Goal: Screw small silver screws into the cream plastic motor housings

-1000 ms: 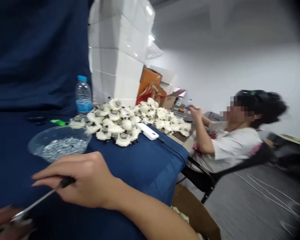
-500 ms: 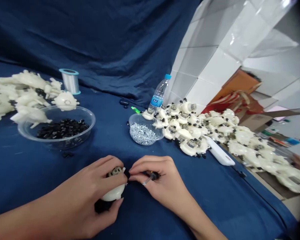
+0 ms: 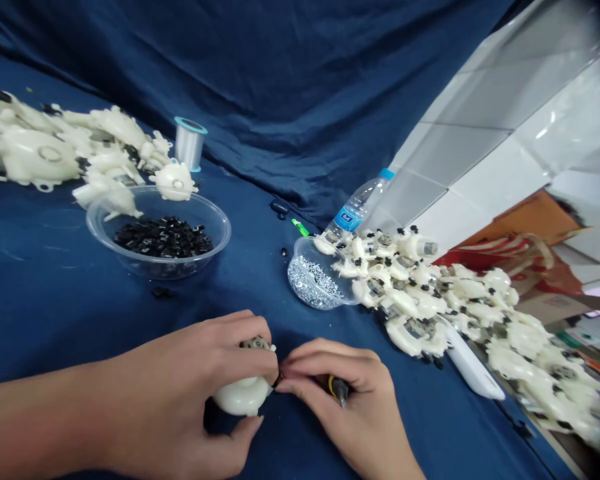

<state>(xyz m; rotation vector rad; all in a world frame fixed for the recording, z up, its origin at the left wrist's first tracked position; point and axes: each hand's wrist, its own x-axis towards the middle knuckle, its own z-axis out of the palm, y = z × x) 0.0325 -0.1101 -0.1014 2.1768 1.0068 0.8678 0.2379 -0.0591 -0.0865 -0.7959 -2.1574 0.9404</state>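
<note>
My left hand [image 3: 195, 393] is wrapped round a rounded cream plastic housing [image 3: 245, 397]. A grey part with holes [image 3: 256, 343] shows between its fingers. The fingertips of my right hand [image 3: 340, 390] are pinched around a small black part [image 3: 279, 379] against the housing's right side, mostly hidden by the fingers. Tucked in the same hand is a screwdriver [image 3: 341, 392] with a black and yellow handle; most of it is out of sight. Both hands are close together above the blue cloth [image 3: 260, 273].
A clear bowl [image 3: 220, 243] of black clips stands left, a smaller clear bowl [image 3: 296, 257] of screws ahead. Cream housings [image 3: 415, 293] heap up right, more [image 3: 40, 157] far left. Behind are a wire spool [image 3: 190, 145], a bottle [image 3: 350, 217] and a green object [image 3: 300, 227]. A white device [image 3: 473, 363] lies right.
The view has tilted and turned, shifting the scene right. The screwdriver has turned in my right hand; its tip points more downward. My left hand keeps its hold on the housing.
</note>
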